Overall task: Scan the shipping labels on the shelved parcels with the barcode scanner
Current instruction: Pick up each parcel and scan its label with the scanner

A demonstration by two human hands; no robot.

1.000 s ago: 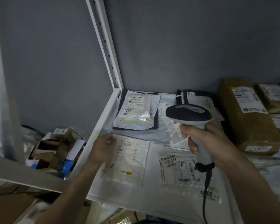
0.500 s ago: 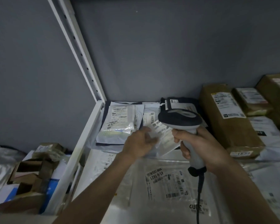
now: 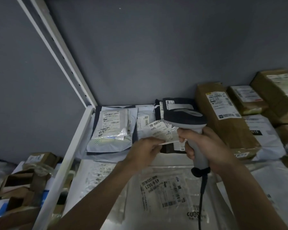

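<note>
Clear plastic parcel [image 3: 163, 132], label up, is pinched at its near edge by the left hand [image 3: 144, 151] over the shelf [image 3: 76, 140]. Just right, the right hand [image 3: 208, 146] grips the scanner [image 3: 184, 119] handle, its head above the parcel.

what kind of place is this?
Most likely a parcel depot or pickup-point storeroom: a white metal shelf holds labelled poly mailers and taped cardboard boxes, and the right hand grips a corded barcode scanner.
</note>
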